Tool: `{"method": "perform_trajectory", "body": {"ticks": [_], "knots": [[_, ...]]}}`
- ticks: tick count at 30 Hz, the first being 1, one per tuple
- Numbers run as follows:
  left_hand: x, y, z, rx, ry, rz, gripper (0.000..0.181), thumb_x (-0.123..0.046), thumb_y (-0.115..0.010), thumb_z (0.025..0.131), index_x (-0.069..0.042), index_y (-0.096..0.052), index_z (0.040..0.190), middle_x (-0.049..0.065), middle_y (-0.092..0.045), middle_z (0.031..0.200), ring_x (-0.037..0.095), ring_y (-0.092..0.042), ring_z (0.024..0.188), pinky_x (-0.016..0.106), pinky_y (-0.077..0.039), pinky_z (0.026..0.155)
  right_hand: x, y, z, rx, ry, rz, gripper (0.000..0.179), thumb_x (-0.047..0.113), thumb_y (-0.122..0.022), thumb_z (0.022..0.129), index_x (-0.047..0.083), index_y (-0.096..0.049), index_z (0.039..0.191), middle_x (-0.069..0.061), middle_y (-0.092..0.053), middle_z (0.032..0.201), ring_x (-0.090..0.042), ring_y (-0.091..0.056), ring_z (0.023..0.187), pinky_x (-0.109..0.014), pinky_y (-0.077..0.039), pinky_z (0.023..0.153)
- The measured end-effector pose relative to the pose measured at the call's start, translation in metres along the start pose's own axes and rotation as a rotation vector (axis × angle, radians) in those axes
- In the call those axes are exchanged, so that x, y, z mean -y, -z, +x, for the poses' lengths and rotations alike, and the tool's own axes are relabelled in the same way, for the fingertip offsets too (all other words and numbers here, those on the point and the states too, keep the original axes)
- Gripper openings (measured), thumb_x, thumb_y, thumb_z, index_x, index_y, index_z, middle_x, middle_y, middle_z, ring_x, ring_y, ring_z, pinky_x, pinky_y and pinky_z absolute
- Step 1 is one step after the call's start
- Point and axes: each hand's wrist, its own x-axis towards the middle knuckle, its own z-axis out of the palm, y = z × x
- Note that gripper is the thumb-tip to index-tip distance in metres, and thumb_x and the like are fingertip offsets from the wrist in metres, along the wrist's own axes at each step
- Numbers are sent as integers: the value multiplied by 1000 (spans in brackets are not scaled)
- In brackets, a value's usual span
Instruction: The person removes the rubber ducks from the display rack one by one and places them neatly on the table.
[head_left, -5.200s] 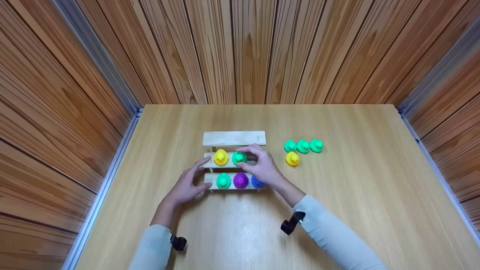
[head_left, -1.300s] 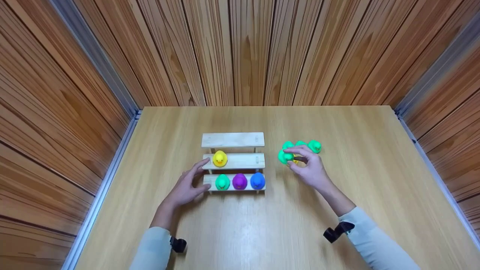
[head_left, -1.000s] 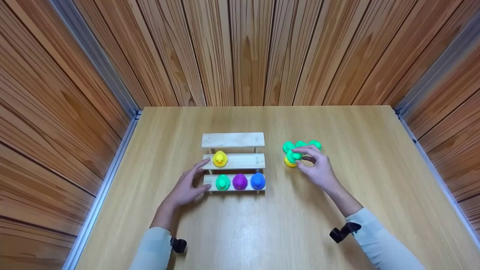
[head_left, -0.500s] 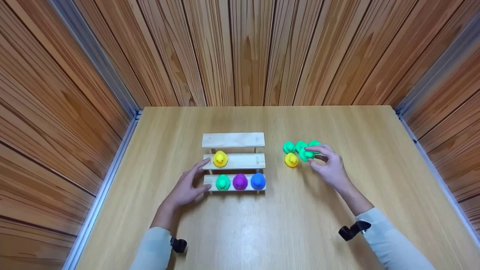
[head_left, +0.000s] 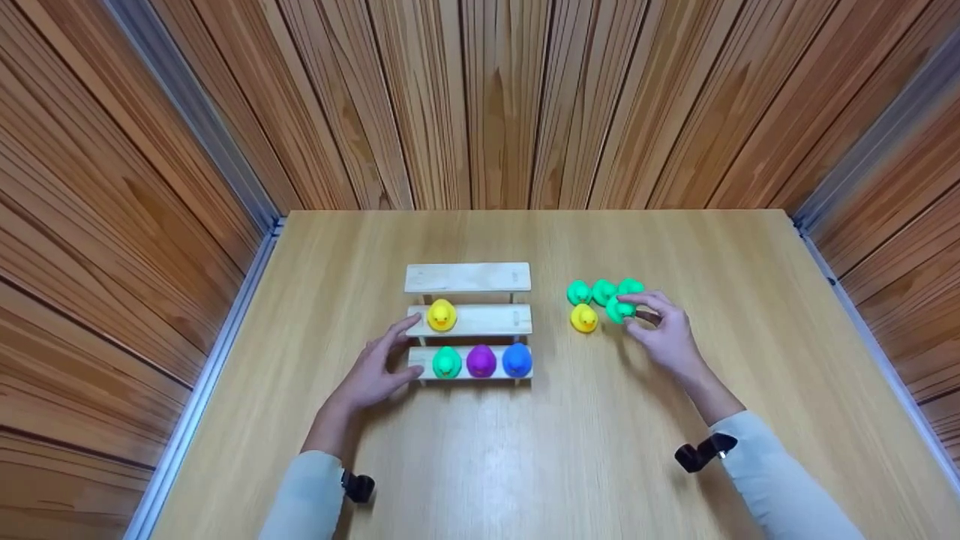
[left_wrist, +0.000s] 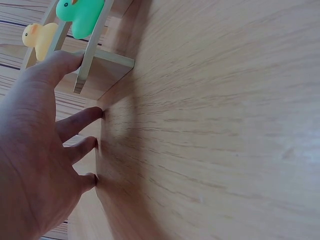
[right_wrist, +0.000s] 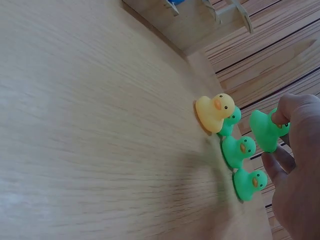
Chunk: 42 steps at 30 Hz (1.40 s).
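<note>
My right hand (head_left: 667, 334) pinches a green rubber duck (head_left: 619, 309) between thumb and fingers. In the right wrist view this held duck (right_wrist: 265, 127) is raised over the table, beside the other ducks. My left hand (head_left: 375, 369) stays at the left end of a three-tier wooden stand (head_left: 480, 321), fingers spread. Its thumb touches the lowest board's end in the left wrist view, and the index fingertip is at the middle board's end. A yellow duck (head_left: 442, 315) sits on the middle tier. The bottom tier carries a green duck (head_left: 447, 362), a purple duck (head_left: 481, 361) and a blue duck (head_left: 517, 361).
Right of the stand, three green ducks (head_left: 604, 292) form a row on the table (head_left: 480, 450). Another yellow duck (head_left: 583, 319) stands just in front of them. The stand's top board (head_left: 467, 278) bears nothing. Wood-panelled walls (head_left: 499, 105) enclose the back and sides.
The right hand took the green duck off the middle tier and carried it right, past the loose yellow duck, to the front of the green row. The left hand has stayed put.
</note>
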Motion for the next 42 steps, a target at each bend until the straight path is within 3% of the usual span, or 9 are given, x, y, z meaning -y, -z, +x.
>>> {"method": "perform_trajectory", "body": {"ticks": [6,10,13,18,20,23,28,42], "knots": [[0,-1,0,0,19,-6,87,-29,-81,104,-52,-33,172,10,-53,176,40,-41,170,72,-5,143,-11,-1,1,-6,-36,5,37,-17,-72,97,-8,-77,132,6,-66,124,3,-64,124,-8,-56,104],[0,-1,0,0,25,-8,87,-30,-82,104,-53,-33,172,10,-54,176,40,-40,171,72,-3,143,-18,-2,1,-5,-48,3,38,-17,-71,97,-9,-77,133,-9,-69,130,2,-66,124,-8,-56,104],[0,-1,1,0,21,-9,88,-30,-82,103,-54,-33,171,10,-54,175,39,-42,170,71,-5,143,-21,-3,1,9,-55,-18,39,-17,-70,97,-8,-76,135,-23,-67,136,9,-63,122,-7,-55,104],[0,-1,0,-1,7,-6,87,-28,-82,104,-51,-33,172,12,-55,174,40,-44,169,74,-5,142,-26,-4,1,33,-69,-33,40,-16,-67,99,-8,-74,138,-27,-64,138,12,-58,124,-12,-54,110],[-1,-1,0,-4,5,0,87,-26,-81,104,-50,-34,172,14,-56,173,40,-44,169,75,-1,142,-27,-5,2,39,-76,-25,40,-16,-66,99,-8,-74,138,-26,-63,136,6,-60,127,-15,-54,112],[-2,0,0,-8,12,7,86,-25,-81,104,-50,-35,172,15,-56,173,40,-43,169,76,4,141,-29,-6,2,46,-81,-23,40,-17,-65,100,-9,-74,138,-26,-63,136,-12,-66,136,-18,-54,115],[-3,-1,-1,-4,25,8,86,-27,-81,104,-54,-34,171,13,-55,174,39,-40,171,74,4,142,-34,-8,2,56,-80,-47,38,-16,-66,101,-10,-73,138,-28,-63,138,-40,-63,146,-21,-55,115],[-3,-1,-3,-10,37,26,86,-31,-81,104,-54,-33,172,14,-55,174,42,-37,171,75,5,142,-34,-9,3,77,-99,-53,40,-15,-66,102,-10,-71,140,-30,-61,142,-43,-62,147,-14,-54,111]]}}
